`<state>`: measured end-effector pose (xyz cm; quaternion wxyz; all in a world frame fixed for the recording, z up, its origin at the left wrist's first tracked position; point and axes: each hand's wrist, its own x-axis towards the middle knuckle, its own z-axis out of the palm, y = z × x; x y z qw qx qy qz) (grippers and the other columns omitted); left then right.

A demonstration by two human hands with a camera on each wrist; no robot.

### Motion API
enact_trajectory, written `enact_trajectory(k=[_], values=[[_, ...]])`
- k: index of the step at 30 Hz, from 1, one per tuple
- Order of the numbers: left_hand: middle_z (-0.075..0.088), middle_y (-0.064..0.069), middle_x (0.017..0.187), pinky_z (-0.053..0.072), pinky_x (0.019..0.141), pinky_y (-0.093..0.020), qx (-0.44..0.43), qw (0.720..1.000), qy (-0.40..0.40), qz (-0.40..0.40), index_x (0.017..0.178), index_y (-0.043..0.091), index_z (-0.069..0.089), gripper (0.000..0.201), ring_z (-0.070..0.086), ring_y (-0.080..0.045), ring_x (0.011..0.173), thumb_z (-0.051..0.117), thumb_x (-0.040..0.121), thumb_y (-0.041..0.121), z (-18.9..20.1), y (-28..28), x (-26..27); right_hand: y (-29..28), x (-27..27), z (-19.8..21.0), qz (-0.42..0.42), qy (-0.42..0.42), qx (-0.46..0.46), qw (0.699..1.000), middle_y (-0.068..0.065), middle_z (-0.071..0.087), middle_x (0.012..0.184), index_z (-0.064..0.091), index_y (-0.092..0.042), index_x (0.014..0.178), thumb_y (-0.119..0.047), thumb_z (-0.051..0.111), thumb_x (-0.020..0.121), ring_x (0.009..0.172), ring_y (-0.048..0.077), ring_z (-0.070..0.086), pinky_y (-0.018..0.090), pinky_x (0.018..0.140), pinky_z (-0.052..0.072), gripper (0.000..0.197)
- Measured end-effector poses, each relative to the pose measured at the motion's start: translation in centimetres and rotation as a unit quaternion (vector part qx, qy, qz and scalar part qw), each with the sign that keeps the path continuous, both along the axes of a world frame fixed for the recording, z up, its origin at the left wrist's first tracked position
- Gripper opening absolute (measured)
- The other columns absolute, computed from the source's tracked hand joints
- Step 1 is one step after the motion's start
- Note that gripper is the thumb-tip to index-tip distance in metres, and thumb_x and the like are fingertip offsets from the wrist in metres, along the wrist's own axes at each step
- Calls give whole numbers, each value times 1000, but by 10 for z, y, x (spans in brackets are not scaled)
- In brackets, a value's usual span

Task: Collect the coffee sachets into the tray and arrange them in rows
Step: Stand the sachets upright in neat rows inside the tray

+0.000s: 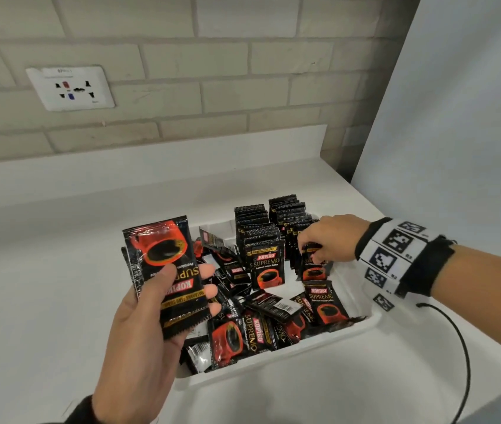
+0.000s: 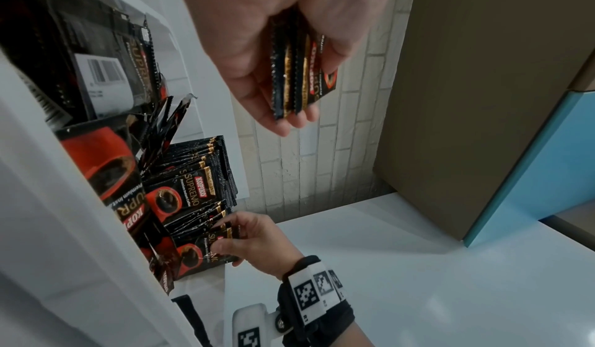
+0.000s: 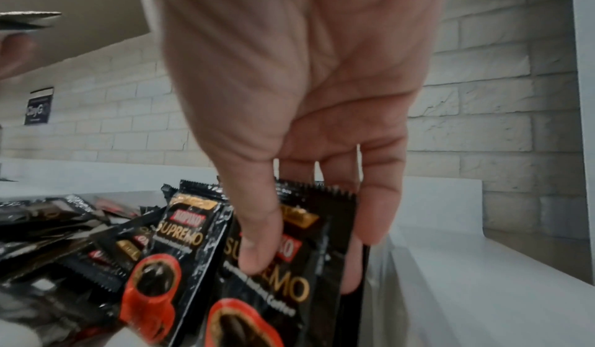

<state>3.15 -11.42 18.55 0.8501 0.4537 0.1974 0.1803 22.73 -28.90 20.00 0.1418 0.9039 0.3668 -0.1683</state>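
A white tray [image 1: 362, 327] on the counter holds black-and-red coffee sachets. Two upright rows [image 1: 269, 228] stand at its far side; loose sachets [image 1: 243, 332] lie jumbled at its near side. My left hand [image 1: 151, 316] is raised over the tray's left end and grips a small stack of sachets [image 1: 163, 270], seen edge-on as the stack [image 2: 296, 72] in the left wrist view. My right hand [image 1: 325, 240] reaches into the right-hand row and pinches an upright sachet [image 3: 283, 263] between thumb and fingers, next to the tray's right wall.
The white counter [image 1: 44, 255] runs along a brick wall with a wall socket [image 1: 70, 88]. A tall white panel [image 1: 457, 117] rises at the right. A black cable [image 1: 463, 347] trails from the right wrist band over the counter.
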Motion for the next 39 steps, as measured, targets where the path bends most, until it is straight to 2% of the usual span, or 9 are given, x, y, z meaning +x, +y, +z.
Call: enact_trajectory(k=[5, 8, 10, 17, 24, 26, 29, 35, 39], values=[[73, -12, 80, 56, 49, -29, 1, 1000, 3, -27, 87, 9, 70, 31, 67, -19, 58, 56, 67, 27, -1, -1, 0, 4, 8, 2, -3, -36, -6, 999, 2, 55, 118, 48, -27, 124, -32, 61, 87, 101, 21, 55, 28, 70, 36, 40], [73, -14, 83, 57, 50, -31, -18, 999, 2, -39, 101, 5, 63, 31, 68, -20, 60, 48, 85, 26, -3, -1, -1, 1, 11, 1, -10, -51, 15, 999, 0, 55, 115, 49, -27, 118, -33, 65, 83, 99, 20, 55, 28, 68, 35, 39], [72, -14, 80, 58, 51, -31, -44, 998, 3, -41, 102, 6, 61, 29, 67, -21, 58, 39, 94, 24, -4, -2, -1, -4, 13, 3, -13, -56, 29, 998, -3, 55, 116, 48, -28, 118, -33, 65, 82, 102, 19, 54, 28, 70, 35, 41], [72, -17, 84, 58, 52, -31, -42, 996, 39, -75, 110, 5, 57, 28, 69, -23, 61, 35, 97, 16, -4, -8, 6, -22, 14, 3, -42, -82, 83, 992, -7, 51, 120, 46, -29, 121, -34, 61, 85, 108, 15, 50, 27, 75, 37, 39], [71, -16, 97, 59, 70, -41, 10, 994, 77, -82, 111, 13, 57, 22, 70, -31, 87, 49, 91, 11, -5, -15, 13, -29, 10, 0, -94, -115, 144, 978, -9, 51, 115, 47, -28, 112, -41, 59, 85, 93, 13, 52, 25, 69, 34, 32], [72, -13, 96, 58, 68, -37, 13, 993, 84, -79, 108, 15, 58, 21, 70, -28, 88, 52, 88, 11, -6, -16, 15, -32, 8, 3, -115, -103, 180, 971, -11, 51, 111, 48, -29, 110, -42, 59, 85, 87, 10, 47, 25, 68, 33, 30], [74, -5, 87, 58, 57, -28, 12, 993, 85, -80, 105, 17, 58, 19, 71, -19, 81, 54, 87, 11, -8, -17, 18, -37, 1, 5, -142, -79, 256, 953, -13, 50, 103, 50, -29, 106, -42, 59, 85, 85, 7, 48, 25, 66, 33, 26], [74, -5, 89, 58, 57, -30, -1, 994, 78, -82, 106, 17, 58, 21, 71, -20, 84, 55, 86, 9, -10, -19, 20, -46, -16, -7, -171, -42, 299, 938, -14, 50, 100, 50, -31, 101, -39, 61, 84, 87, 8, 53, 28, 70, 41, 22], [74, -7, 90, 57, 53, -29, -14, 994, 77, -73, 108, 17, 58, 25, 71, -22, 83, 56, 84, 10, -12, -16, 19, -51, -20, -10, -168, -52, 353, 919, -16, 51, 84, 51, -32, 88, -31, 62, 86, 73, 3, 51, 25, 66, 40, 12]])
